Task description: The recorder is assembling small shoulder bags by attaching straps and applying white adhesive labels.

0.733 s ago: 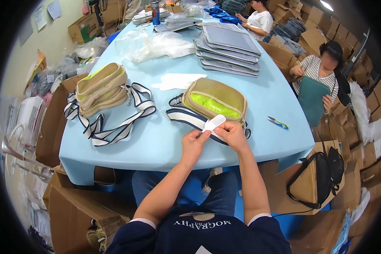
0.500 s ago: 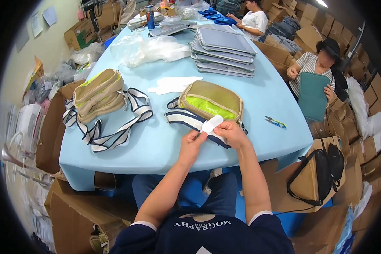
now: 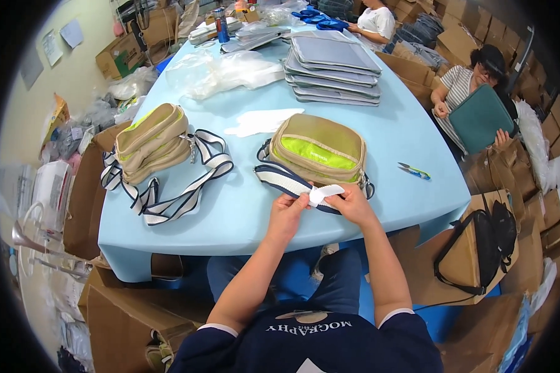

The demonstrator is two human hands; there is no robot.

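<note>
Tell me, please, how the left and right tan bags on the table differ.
The left bag shows its layered side; the right bag shows its broad face with a green panel. The left bag's strap lies in loose loops, while the right bag's strap runs to the left hand and right hand, which hold a white strip over it. Both are tan and green, with dark-edged white straps.

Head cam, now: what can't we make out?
All head view:
Striped strap, part: covered by white strip, left hand and right hand.
Lime-fronted bag, underside: turned down onto blue table.
Dark lettering: too small.
Far co-worker: head cut by top edge.
</note>
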